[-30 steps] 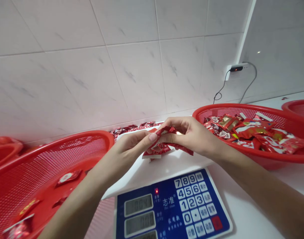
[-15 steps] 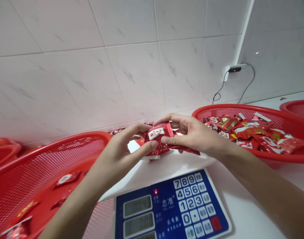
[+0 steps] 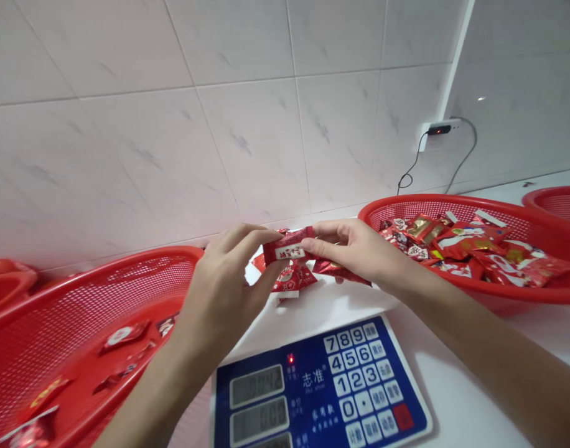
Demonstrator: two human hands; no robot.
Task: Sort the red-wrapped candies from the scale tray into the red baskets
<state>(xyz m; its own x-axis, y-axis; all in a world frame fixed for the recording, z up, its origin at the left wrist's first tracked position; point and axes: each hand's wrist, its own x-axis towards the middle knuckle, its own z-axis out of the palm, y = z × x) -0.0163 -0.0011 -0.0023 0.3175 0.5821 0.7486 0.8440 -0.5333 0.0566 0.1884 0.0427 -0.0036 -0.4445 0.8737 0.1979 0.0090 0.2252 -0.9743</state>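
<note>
A small red candy packet point(image 3: 289, 249) with a white label is pinched between my two hands above the scale's white pan point(image 3: 345, 308). My left hand point(image 3: 233, 267) grips its left end between thumb and fingers. On its right end, the thumb and fingers of my right hand point(image 3: 353, 246) are closed. Just below my right hand is a darker red packet point(image 3: 343, 272); whether that hand also holds it, I cannot tell. More red candy packets point(image 3: 287, 283) rest on the pan, partly hidden by the held one. The blue scale panel point(image 3: 313, 398) faces me, its red light lit.
At the left, a red mesh basket point(image 3: 140, 274) contains several scattered packets. A fuller red basket point(image 3: 453, 202) of wrapped candy stands at the right. Further red baskets show at both edges. Behind is a tiled wall with a socket point(image 3: 437, 130) and cables.
The held packet has tilted and moved slightly left, showing its label more level. My left hand has turned, its fingers now more on top.
</note>
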